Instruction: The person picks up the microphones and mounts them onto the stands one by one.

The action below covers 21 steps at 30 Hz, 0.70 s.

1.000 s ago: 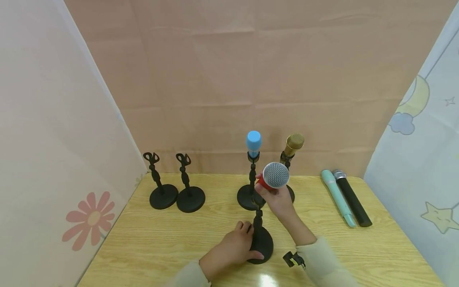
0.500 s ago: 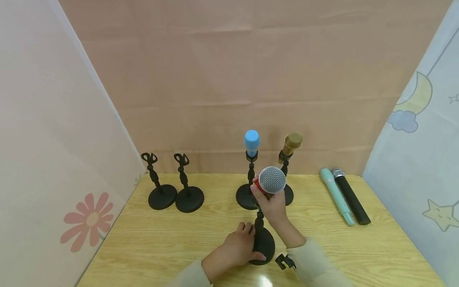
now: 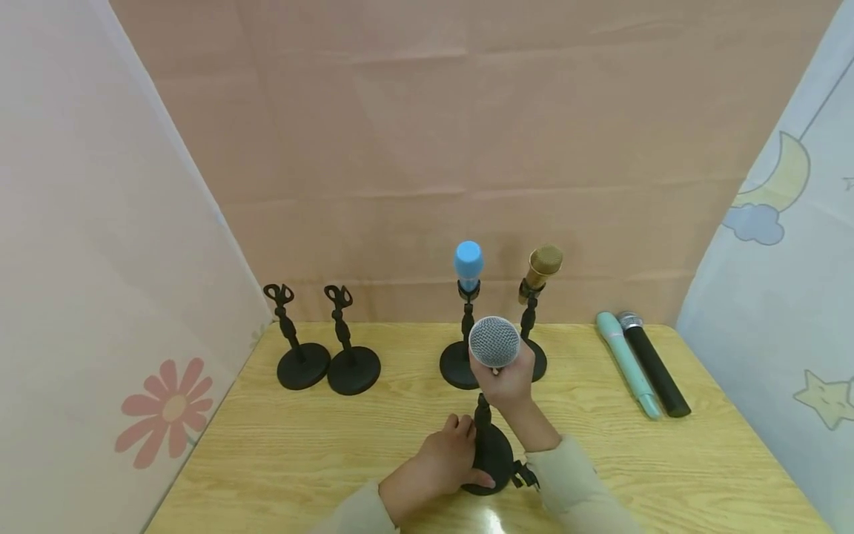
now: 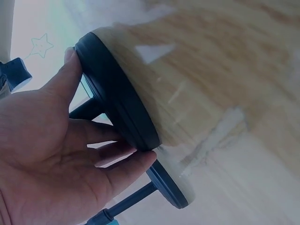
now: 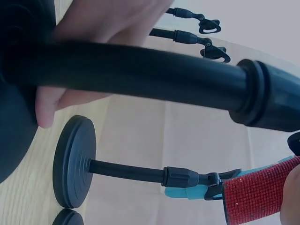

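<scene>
My left hand point(image 3: 445, 456) grips the round black base point(image 3: 495, 454) of the front microphone stand, thumb and fingers at its rim. In the left wrist view the fingers curl around that base point(image 4: 117, 93). Above it, my right hand point(image 3: 512, 382) holds a microphone point(image 3: 494, 342) with a silver mesh head, which faces the head camera. Its red, studded handle point(image 5: 258, 194) shows in the right wrist view, close to the top of the stand's black pole point(image 5: 126, 70). The head view hides the stand's clip behind the microphone and right hand.
Behind stand a blue microphone point(image 3: 469, 261) and a gold one point(image 3: 544, 265), each in a black stand. Two stands without microphones point(image 3: 353, 370) are at the left. A mint microphone point(image 3: 627, 363) and a black one point(image 3: 657, 371) lie at the right.
My right hand has moved left and slightly down with the red microphone, bringing it over the front stand. The left hand keeps its hold on the base.
</scene>
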### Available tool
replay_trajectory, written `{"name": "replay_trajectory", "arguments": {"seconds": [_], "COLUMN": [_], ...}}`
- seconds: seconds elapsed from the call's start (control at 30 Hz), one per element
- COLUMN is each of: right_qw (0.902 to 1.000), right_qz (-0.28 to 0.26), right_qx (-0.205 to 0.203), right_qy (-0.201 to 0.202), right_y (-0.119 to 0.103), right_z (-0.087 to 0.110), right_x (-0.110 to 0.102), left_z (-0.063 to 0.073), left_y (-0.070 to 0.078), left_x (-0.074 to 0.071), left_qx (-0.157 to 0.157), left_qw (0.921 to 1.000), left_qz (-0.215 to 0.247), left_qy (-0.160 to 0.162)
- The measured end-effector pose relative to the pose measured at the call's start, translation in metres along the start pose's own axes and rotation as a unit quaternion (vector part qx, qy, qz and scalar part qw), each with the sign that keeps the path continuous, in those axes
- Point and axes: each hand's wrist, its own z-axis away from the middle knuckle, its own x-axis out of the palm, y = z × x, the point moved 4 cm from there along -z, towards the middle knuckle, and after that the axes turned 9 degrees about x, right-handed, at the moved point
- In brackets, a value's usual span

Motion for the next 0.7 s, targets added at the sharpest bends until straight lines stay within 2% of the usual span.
{"name": "replay_trajectory", "arguments": {"seconds": [0.17, 0.3, 0.4, 0.5, 0.7], "right_qw": [0.9975, 0.9940, 0.9934, 0.9930, 0.9921], "right_qz": [0.052, 0.073, 0.080, 0.089, 0.093], "right_qx": [-0.047, -0.080, -0.081, -0.078, -0.084], "right_qy": [0.011, 0.013, 0.011, 0.014, 0.010], "right_y": [-0.0027, -0.0062, -0.0076, -0.0087, -0.0088], "right_z": [-0.0030, -0.0060, -0.0083, -0.0092, -0.0066], "right_x": [-0.0006, -0.0007, -0.0011, -0.0018, -0.0030], "left_z": [-0.0002, 0.0009, 0.0016, 0.0020, 0.0014], "left_y": [-0.0001, -0.0001, -0.0002, 0.0004, -0.0005], "left_x": [0.0006, -0.0023, -0.0052, -0.0068, 0.0006], "left_qx": [0.005, 0.006, 0.006, 0.005, -0.006], "left_qw": [0.9999, 0.9998, 0.9993, 0.9995, 0.9995], "left_qz": [-0.008, 0.014, 0.032, 0.026, 0.023], "left_qy": [0.007, 0.015, 0.019, 0.019, 0.019]}}
